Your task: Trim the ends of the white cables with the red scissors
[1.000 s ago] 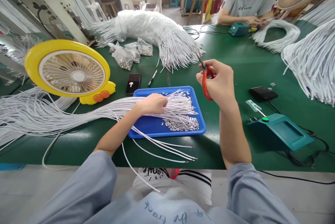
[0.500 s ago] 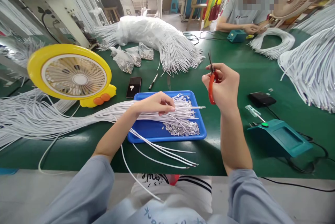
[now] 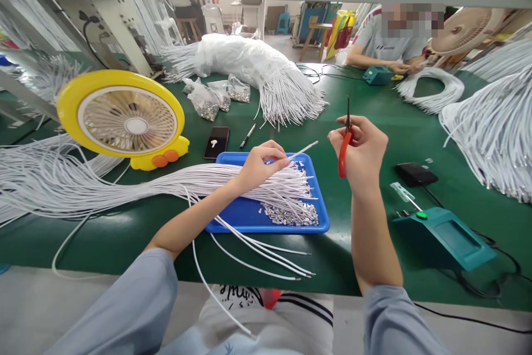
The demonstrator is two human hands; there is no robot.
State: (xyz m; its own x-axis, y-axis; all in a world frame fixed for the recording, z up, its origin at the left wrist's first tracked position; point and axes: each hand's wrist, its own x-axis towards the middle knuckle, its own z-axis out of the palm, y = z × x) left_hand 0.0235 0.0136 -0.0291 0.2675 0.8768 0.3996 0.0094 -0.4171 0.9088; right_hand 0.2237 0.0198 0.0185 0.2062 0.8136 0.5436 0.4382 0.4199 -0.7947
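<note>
Between the fingertips of my left hand is one white wire, its end sticking out up and to the right. My right hand is closed around red-handled scissors, dark blades upward, apart from the wire. Under my left hand a bundle of white wires runs across a blue tray. Small silvery metal terminals lie in the tray by the wire ends. A few separate wires hang over the tray's front edge.
A yellow fan stands left, with a phone and pen beyond the tray. Bags of metal parts and a wrapped wire bundle lie behind. A teal device sits right. Another person works opposite.
My left hand has risen, with the held wire now tilted upward above the bundle. The scissors in my right hand have turned more upright. The camera view has tilted up slightly.
</note>
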